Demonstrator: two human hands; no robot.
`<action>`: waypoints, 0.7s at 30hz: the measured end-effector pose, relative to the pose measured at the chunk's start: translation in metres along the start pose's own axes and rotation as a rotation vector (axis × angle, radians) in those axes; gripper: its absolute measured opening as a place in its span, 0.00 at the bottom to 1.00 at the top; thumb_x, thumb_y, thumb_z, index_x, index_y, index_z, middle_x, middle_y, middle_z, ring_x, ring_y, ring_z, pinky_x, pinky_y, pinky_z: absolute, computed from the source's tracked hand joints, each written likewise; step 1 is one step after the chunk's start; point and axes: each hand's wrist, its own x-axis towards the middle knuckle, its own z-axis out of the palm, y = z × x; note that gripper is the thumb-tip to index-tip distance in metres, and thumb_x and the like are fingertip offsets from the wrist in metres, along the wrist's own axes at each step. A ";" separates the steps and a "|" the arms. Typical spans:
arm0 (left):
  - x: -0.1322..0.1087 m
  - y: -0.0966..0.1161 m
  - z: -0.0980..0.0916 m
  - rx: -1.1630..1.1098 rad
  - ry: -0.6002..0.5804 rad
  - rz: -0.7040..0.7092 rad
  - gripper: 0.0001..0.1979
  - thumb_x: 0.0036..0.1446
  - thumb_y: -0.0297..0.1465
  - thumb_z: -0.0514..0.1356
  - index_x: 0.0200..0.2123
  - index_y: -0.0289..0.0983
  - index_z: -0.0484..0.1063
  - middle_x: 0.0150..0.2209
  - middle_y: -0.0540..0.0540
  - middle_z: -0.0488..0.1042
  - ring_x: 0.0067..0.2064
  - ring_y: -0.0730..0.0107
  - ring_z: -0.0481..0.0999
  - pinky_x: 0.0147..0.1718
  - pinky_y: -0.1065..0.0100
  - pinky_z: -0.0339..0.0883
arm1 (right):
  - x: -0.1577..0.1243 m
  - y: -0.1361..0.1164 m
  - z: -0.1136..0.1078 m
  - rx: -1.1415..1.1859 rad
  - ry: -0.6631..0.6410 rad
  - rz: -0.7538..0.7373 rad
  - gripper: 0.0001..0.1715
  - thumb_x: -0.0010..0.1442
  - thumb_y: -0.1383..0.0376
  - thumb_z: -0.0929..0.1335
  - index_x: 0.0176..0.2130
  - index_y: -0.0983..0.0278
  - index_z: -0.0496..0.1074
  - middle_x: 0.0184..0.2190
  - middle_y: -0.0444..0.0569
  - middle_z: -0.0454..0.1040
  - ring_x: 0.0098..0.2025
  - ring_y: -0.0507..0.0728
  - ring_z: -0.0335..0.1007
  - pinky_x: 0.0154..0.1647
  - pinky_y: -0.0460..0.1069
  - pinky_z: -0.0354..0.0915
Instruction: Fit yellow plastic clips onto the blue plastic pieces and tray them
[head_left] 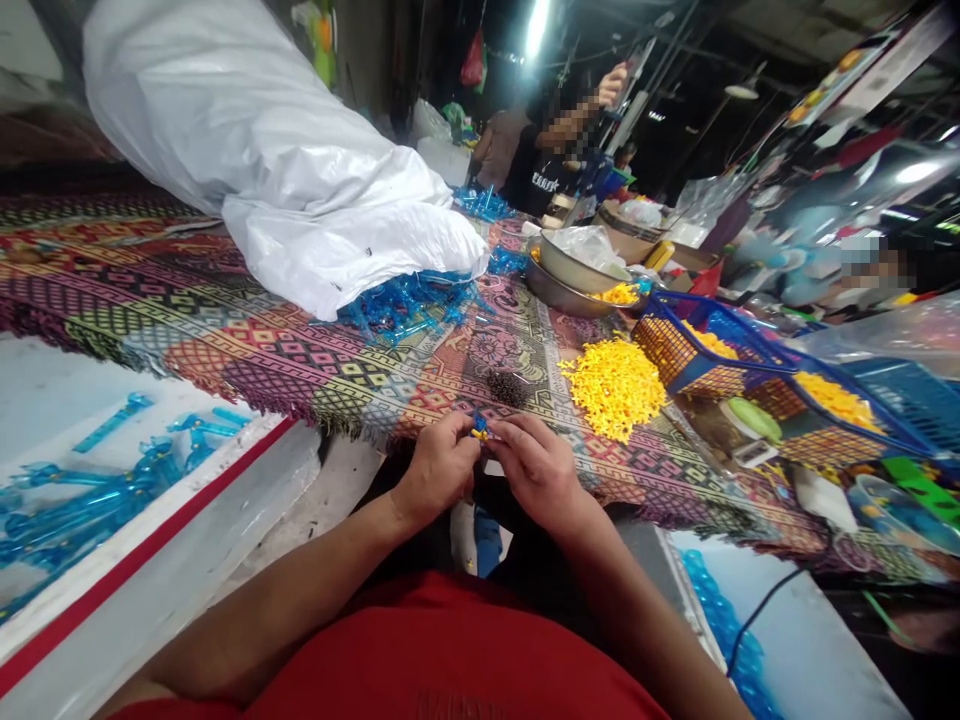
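Observation:
Close to the table's front edge, my left hand (441, 462) pinches a small blue plastic part with a yellow piece (480, 430) at its lower side. From the other side, my right hand (541, 468) has its fingers closed at the same part; the fingertips of both hands nearly meet around it. Fingers cover most of the part, so its full shape is hidden. Just beyond the hands lies a small heap of dark little pieces (508, 386). A larger pile of small yellow plastic pieces (615, 388) is to the right of it.
A big white sack (300, 170) spills blue plastic parts (412, 305) onto the patterned cloth (337, 385). Blue baskets (705, 345) and metal bowls (570, 285) stand right. A white box (187, 530) at left holds blue tubes (112, 500). Another person (555, 150) is at the back.

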 end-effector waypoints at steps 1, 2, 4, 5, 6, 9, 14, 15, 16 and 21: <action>0.000 -0.001 0.001 -0.002 0.012 0.011 0.04 0.50 0.27 0.51 0.29 0.36 0.66 0.14 0.56 0.65 0.13 0.78 0.62 0.14 0.77 0.55 | -0.001 -0.001 0.001 -0.011 -0.019 -0.014 0.13 0.60 0.71 0.62 0.44 0.65 0.69 0.37 0.53 0.71 0.39 0.56 0.69 0.39 0.50 0.68; -0.001 -0.002 0.002 -0.011 0.023 0.020 0.04 0.50 0.27 0.52 0.29 0.36 0.66 0.14 0.56 0.65 0.14 0.79 0.62 0.14 0.77 0.55 | -0.001 -0.002 0.003 -0.022 -0.034 -0.023 0.12 0.60 0.71 0.61 0.43 0.65 0.70 0.35 0.53 0.71 0.37 0.55 0.69 0.37 0.50 0.68; -0.002 -0.006 0.004 -0.079 0.025 0.031 0.04 0.50 0.28 0.53 0.30 0.36 0.66 0.14 0.56 0.65 0.15 0.78 0.63 0.15 0.77 0.57 | -0.002 -0.002 0.005 -0.042 -0.049 -0.022 0.12 0.61 0.72 0.60 0.41 0.65 0.70 0.33 0.52 0.70 0.34 0.54 0.68 0.34 0.49 0.68; -0.002 -0.008 0.004 -0.149 0.009 0.032 0.05 0.51 0.28 0.53 0.32 0.36 0.66 0.15 0.55 0.66 0.16 0.77 0.65 0.16 0.76 0.59 | -0.001 -0.002 0.005 -0.051 -0.041 -0.019 0.12 0.61 0.72 0.60 0.40 0.65 0.70 0.32 0.52 0.70 0.34 0.54 0.68 0.34 0.49 0.67; -0.002 -0.010 0.005 -0.237 -0.020 0.028 0.06 0.51 0.29 0.54 0.34 0.35 0.67 0.16 0.55 0.67 0.17 0.76 0.66 0.17 0.75 0.60 | -0.001 -0.002 0.005 -0.060 -0.028 -0.018 0.12 0.61 0.72 0.60 0.41 0.65 0.70 0.32 0.52 0.70 0.34 0.54 0.68 0.34 0.49 0.67; 0.000 -0.018 0.005 -0.519 -0.130 -0.008 0.11 0.52 0.33 0.56 0.38 0.34 0.67 0.20 0.51 0.70 0.18 0.75 0.68 0.17 0.74 0.61 | 0.002 -0.003 0.003 -0.086 -0.008 -0.019 0.13 0.61 0.72 0.60 0.42 0.65 0.70 0.32 0.52 0.71 0.34 0.55 0.68 0.34 0.49 0.67; 0.002 -0.026 0.005 -0.741 -0.182 -0.035 0.12 0.50 0.32 0.59 0.37 0.32 0.67 0.24 0.48 0.72 0.21 0.72 0.72 0.15 0.75 0.61 | 0.005 -0.008 -0.001 -0.156 -0.080 -0.028 0.11 0.61 0.70 0.61 0.41 0.65 0.70 0.33 0.53 0.71 0.35 0.56 0.68 0.33 0.49 0.66; 0.001 -0.027 0.005 -0.745 -0.170 -0.034 0.12 0.50 0.32 0.60 0.38 0.32 0.67 0.25 0.48 0.73 0.22 0.72 0.73 0.15 0.75 0.63 | 0.005 -0.008 -0.001 -0.170 -0.096 -0.029 0.10 0.61 0.70 0.61 0.40 0.65 0.69 0.33 0.53 0.71 0.34 0.56 0.68 0.33 0.48 0.65; 0.001 -0.026 0.006 -0.742 -0.153 -0.036 0.12 0.50 0.32 0.60 0.38 0.32 0.67 0.26 0.48 0.73 0.22 0.72 0.73 0.16 0.74 0.64 | 0.005 -0.009 -0.001 -0.181 -0.106 -0.028 0.10 0.61 0.69 0.61 0.40 0.65 0.69 0.32 0.53 0.71 0.33 0.55 0.67 0.32 0.48 0.65; -0.001 -0.023 0.005 -0.709 -0.100 -0.054 0.13 0.49 0.32 0.61 0.38 0.33 0.66 0.24 0.49 0.72 0.20 0.72 0.72 0.19 0.70 0.68 | 0.007 -0.008 0.003 -0.161 -0.081 -0.059 0.11 0.62 0.69 0.59 0.40 0.66 0.69 0.31 0.52 0.70 0.31 0.54 0.66 0.30 0.47 0.64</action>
